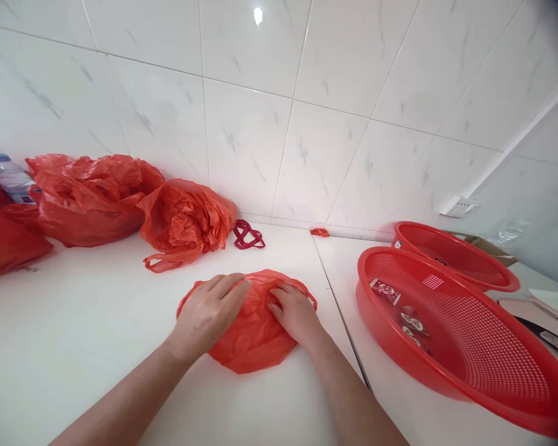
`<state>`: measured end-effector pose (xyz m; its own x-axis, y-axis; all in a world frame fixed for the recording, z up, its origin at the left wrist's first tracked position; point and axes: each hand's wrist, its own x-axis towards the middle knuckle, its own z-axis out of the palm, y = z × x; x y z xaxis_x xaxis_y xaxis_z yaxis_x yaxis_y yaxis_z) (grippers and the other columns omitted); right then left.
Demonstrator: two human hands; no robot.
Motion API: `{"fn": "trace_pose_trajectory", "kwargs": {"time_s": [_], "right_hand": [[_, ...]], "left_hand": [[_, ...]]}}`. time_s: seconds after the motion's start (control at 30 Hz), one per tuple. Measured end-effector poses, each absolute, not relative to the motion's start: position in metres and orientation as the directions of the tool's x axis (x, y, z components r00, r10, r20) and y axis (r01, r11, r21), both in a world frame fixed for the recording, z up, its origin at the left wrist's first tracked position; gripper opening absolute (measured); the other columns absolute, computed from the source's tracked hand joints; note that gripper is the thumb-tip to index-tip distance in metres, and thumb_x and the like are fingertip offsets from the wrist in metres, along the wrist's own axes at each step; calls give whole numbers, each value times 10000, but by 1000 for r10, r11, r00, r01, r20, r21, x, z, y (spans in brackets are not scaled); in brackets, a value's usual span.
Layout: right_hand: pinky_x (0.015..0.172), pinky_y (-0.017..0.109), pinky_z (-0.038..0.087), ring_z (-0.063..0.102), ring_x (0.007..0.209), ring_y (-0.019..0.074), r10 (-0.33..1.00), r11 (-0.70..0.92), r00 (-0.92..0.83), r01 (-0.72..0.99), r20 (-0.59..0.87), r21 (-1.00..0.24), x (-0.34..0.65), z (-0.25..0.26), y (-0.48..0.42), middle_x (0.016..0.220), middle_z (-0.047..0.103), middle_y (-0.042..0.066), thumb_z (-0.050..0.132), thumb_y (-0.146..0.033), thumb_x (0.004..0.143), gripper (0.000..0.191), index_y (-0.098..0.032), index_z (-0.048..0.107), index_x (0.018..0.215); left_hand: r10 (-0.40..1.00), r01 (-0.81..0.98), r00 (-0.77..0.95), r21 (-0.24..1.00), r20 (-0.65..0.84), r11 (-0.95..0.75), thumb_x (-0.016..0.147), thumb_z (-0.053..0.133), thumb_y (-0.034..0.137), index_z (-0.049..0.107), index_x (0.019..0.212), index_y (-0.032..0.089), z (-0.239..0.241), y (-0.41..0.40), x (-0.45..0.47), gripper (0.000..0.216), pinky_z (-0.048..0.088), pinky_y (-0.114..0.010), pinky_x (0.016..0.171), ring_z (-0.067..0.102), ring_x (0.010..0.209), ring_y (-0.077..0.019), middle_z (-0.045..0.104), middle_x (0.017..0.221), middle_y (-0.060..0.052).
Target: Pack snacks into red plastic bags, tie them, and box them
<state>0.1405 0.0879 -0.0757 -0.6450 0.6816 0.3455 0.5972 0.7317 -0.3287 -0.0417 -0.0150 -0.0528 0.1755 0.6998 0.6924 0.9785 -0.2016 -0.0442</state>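
Note:
A thin red plastic bag (255, 344) lies crumpled and fairly flat on the white table in front of me. My left hand (214, 316) rests over its left side, fingers stretched out and close together. On the bag's right side is my right hand (297, 313), its fingers bent over the plastic and the thumb apart from them. Both hands touch the bag, and neither visibly grips it. Loop handles stick out at the bag's edges, partly hidden by my hands. Whether anything lies inside the bag, I cannot tell.
Filled red bags (93, 204) and a bunched red bag (186, 217) stand along the wall, with a plastic bottle (12, 176) at far left. A dark red strap (248, 235) lies behind. Right of the table seam, a red basket (446, 378) holds small packets; another basket (488, 260) stands behind.

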Motion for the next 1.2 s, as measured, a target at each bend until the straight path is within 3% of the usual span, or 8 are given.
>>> {"fn": "trace_pose_trajectory", "kwargs": {"time_s": [0.13, 0.27, 0.4, 0.53, 0.67, 0.83, 1.0, 1.2], "right_hand": [[789, 287, 477, 597, 903, 159, 658, 747, -543, 556, 521, -364, 143, -72, 89, 964, 663, 27, 469, -177, 866, 208, -228, 641, 972], [712, 263, 479, 591, 765, 135, 572, 800, -439, 484, 693, -353, 142, -63, 82, 810, 651, 21, 422, -153, 883, 231, -218, 642, 852], [669, 254, 482, 581, 736, 130, 538, 829, -387, 405, 749, -386, 144, -50, 72, 809, 628, 29, 446, -160, 871, 196, -210, 635, 867], [710, 272, 495, 584, 821, 145, 554, 804, -238, 401, 798, -438, 168, -24, 60, 904, 603, 47, 482, -194, 861, 158, -206, 629, 919], [869, 376, 460, 564, 994, 217, 562, 658, -128, 667, 817, -349, 227, 4, 48, 1069, 582, 77, 529, -322, 831, 243, -218, 623, 1029], [724, 403, 508, 581, 1001, 305, 843, 252, -135, 954, 520, -161, 317, -1, 44, 1138, 601, 117, 476, -543, 797, 521, -209, 544, 1192], [615, 374, 529, 667, 759, 279, 966, 164, -152, 986, 209, -42, 359, -43, 24, 886, 706, 92, 375, -572, 838, 522, -218, 567, 1171], [726, 329, 543, 655, 920, 221, 913, 320, -311, 947, 265, 10, 349, -61, -8, 1093, 674, 42, 364, -430, 893, 403, -256, 536, 1213]], "left_hand": [[739, 996, -94, 53, 667, 78, 827, 520, 341, 569, 1135, 195, -39, -16, -59, 345, 437, -428, 808, 565, 986, -308, 595, 1144, -130], [857, 877, -411, 390, 312, 279, 721, 552, 573, 570, 1152, 228, -35, -15, -85, 552, 456, -383, 710, 608, 867, -300, 639, 1007, -101], [937, 617, -347, 741, -47, 266, 647, 614, 582, 637, 999, 234, -45, -13, -104, 496, 461, -308, 662, 613, 792, -240, 655, 911, -51], [953, 270, -251, 933, -172, 239, 664, 646, 514, 622, 823, 188, -56, -11, -109, 364, 384, -226, 494, 515, 545, -134, 589, 656, 5], [951, -81, -250, 983, -181, 166, 678, 690, 407, 570, 791, 172, -66, -7, -110, 288, 319, -163, 427, 405, 454, -61, 461, 557, 58], [956, -382, -213, 918, -202, 109, 730, 672, 323, 542, 852, 171, -72, -6, -113, 234, 332, -136, 393, 418, 449, -49, 446, 589, 54], [974, -549, -123, 831, -188, 91, 788, 614, 280, 543, 1065, 195, -68, -12, -114, 298, 426, -182, 446, 504, 516, -82, 536, 703, 10], [975, -547, -129, 833, -182, 83, 842, 546, 301, 565, 1121, 222, -65, -15, -112, 291, 466, -217, 570, 529, 611, -88, 601, 793, -6]]}}
